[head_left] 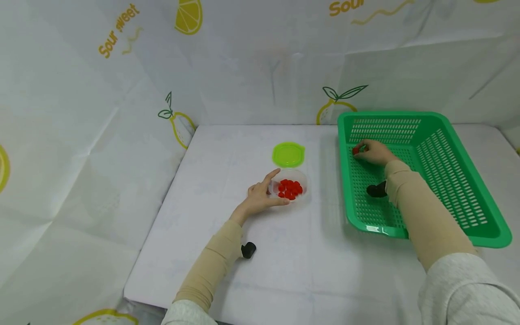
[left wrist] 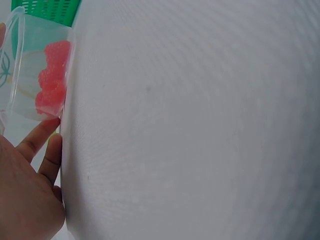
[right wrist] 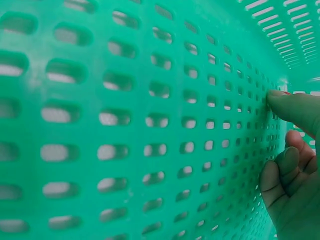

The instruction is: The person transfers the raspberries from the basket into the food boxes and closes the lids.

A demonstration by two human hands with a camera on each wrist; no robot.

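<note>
My left hand (head_left: 258, 198) holds a clear plastic bowl (head_left: 305, 177) on the table, thumb along its near side and index finger at its far side. Several red berries (head_left: 289, 189) lie inside; the left wrist view shows their bumpy, raspberry-like surface. Down in the green plastic basket (head_left: 425, 118), my right hand (head_left: 377, 153) pinches a red berry (head_left: 355, 150) near the far left corner of its floor. Fingers hide part of that berry, and in the right wrist view only a sliver of red shows past the thumb (right wrist: 287, 106).
A lime-green lid (head_left: 288, 155) lies flat just behind the bowl. The basket's slotted walls rise around my right hand, its left rim (head_left: 345, 180) standing between the hand and the bowl. White sheeting with lemon prints (head_left: 260, 85) hangs behind the white table (head_left: 280, 271).
</note>
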